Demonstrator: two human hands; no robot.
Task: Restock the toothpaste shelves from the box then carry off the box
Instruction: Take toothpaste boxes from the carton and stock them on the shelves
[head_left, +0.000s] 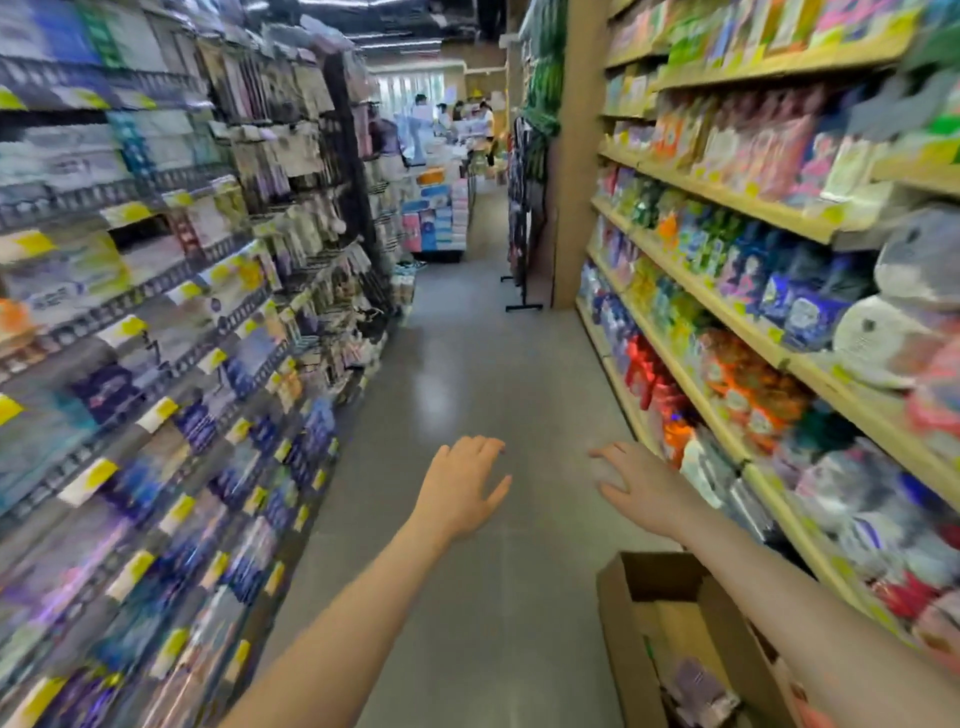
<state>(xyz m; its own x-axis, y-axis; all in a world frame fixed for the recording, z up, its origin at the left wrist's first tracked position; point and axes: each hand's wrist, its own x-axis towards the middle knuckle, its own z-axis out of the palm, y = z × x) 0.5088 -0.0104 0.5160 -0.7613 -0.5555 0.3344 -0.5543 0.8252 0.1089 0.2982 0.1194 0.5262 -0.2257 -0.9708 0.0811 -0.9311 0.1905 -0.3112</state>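
Observation:
An open brown cardboard box stands on the aisle floor at the lower right, under my right forearm, with a few purple packs at its bottom. My left hand is stretched forward over the floor, palm down, fingers relaxed and holding nothing. My right hand reaches forward beside it, fingers spread and likewise holding nothing. On the left, dark wire shelves hold boxed goods with yellow price tags; the picture is too blurred to read the packs.
Wooden shelves full of colourful pouches line the right side of the aisle. A grey tiled floor runs ahead between both racks. A black stand sits by a pillar farther on, and several people stand at the far end.

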